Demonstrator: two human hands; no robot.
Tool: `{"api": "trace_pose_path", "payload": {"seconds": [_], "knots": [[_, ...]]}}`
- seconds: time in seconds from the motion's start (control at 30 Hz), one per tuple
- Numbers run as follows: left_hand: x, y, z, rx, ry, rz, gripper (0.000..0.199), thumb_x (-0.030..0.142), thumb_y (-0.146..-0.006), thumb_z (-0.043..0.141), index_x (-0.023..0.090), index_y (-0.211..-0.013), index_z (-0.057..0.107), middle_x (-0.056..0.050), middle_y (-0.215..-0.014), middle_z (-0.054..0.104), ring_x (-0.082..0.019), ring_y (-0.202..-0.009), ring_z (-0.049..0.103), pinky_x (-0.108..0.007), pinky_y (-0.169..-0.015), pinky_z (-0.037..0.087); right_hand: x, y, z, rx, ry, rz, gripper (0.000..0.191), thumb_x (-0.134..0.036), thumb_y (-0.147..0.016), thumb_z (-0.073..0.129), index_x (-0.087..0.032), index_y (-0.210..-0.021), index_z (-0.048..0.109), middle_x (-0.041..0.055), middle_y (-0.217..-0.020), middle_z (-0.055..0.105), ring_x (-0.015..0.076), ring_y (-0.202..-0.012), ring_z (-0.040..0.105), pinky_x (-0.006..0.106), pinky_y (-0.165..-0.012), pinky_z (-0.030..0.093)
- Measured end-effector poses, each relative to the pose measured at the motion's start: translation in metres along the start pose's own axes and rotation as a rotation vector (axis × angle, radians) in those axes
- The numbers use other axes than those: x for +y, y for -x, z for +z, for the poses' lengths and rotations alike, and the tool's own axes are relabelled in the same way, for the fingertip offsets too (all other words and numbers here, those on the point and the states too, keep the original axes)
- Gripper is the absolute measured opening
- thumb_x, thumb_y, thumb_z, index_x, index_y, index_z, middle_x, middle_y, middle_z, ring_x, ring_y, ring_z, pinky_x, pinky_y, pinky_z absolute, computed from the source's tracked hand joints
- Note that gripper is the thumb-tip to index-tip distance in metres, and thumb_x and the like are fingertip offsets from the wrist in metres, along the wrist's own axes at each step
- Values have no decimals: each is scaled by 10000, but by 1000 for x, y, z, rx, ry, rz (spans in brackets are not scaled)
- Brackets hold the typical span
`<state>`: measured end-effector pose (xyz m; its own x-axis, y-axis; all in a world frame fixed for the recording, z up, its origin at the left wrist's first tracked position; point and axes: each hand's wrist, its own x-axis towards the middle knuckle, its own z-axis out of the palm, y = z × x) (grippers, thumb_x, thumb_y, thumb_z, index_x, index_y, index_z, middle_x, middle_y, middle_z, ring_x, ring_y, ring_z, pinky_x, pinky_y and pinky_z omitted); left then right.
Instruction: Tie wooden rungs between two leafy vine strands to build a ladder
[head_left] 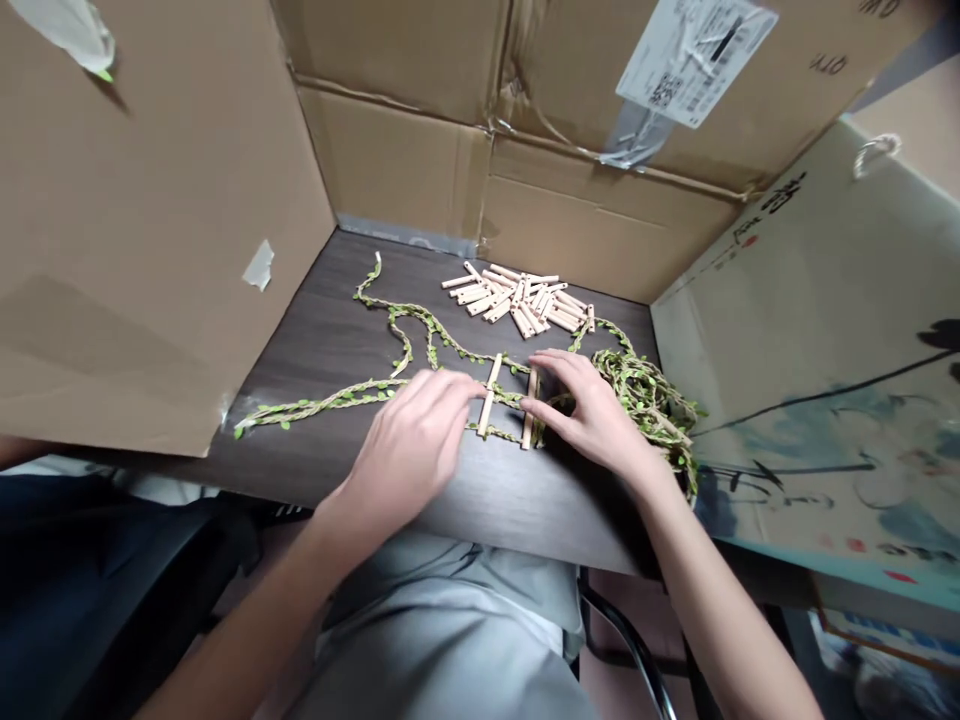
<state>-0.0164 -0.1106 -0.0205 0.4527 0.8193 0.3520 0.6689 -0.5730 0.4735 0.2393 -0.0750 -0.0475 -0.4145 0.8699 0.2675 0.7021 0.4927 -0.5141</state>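
Two wooden sticks, a left one (pixel 487 410) and a right one (pixel 528 424), lie across green-leaved twine, like rungs. My left hand (pixel 420 430) has its fingers together, the fingertips at the left stick's middle; whether they grip anything is hidden. My right hand (pixel 589 405) is spread, with a finger at the top of the right stick and the thumb near its middle. Leafy twine (pixel 330 402) runs out to the left, its ends loose on the dark table (pixel 300 350). A tangled heap of the same twine (pixel 649 395) sits beside my right hand.
Many short wooden sticks with holes (pixel 517 296) are piled at the back. Cardboard walls (pixel 405 160) stand behind and at the left (pixel 150 220). A printed bag or panel (pixel 817 400) closes the right side. The table's front edge is near my lap.
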Motion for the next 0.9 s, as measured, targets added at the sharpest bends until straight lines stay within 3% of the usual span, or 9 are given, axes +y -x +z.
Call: {"api": "trace_pose_path", "payload": {"seconds": [0.1,0.17,0.33,0.43,0.6,0.9], "knots": [[-16,-32,14,-94,-103,-83,262,166,-1032,470,163,-1241,628,-101,-1205,659,-276,-1114,576,-432,-970,467,7,2,14,227,-16,121,253,-337,-1015,576,-202,-1215,652,126,-1215,678,276,-1177,604,473,-1058,482],[-23,-44,21,-149,-110,-95,283,179,-1040,459,184,-1269,626,-96,-1179,655,-269,-1086,580,-417,-925,451,10,4,22,261,-28,148,226,-317,-1013,569,-197,-1176,669,128,-1193,674,272,-1154,602,469,-1049,481],[-34,-49,36,-212,-81,-85,285,218,-1082,396,226,-1205,653,-62,-1123,678,-254,-1085,586,-415,-901,368,13,6,33,220,-15,165,231,-318,-1019,572,-198,-1173,696,122,-1212,653,270,-1172,580,467,-1054,462],[-37,-46,41,-242,-49,-84,241,294,-1079,453,236,-1197,656,-52,-1146,683,-258,-1106,578,-419,-916,340,14,6,34,214,-1,161,243,-324,-1023,574,-202,-1197,690,121,-1222,645,274,-1179,572,467,-1052,459],[-37,-45,44,-234,-47,-101,211,361,-1000,627,238,-1167,662,-35,-1122,694,-265,-1086,586,-407,-898,322,14,6,33,219,-3,151,232,-326,-1022,581,-216,-1200,681,113,-1214,651,273,-1163,578,470,-1041,462],[-36,-46,44,-236,-28,-113,203,339,-987,642,238,-1162,664,-26,-1116,699,-256,-1069,586,-406,-896,319,12,6,30,195,6,147,223,-313,-1026,577,-210,-1201,670,113,-1205,659,277,-1158,583,477,-1037,463]]}}
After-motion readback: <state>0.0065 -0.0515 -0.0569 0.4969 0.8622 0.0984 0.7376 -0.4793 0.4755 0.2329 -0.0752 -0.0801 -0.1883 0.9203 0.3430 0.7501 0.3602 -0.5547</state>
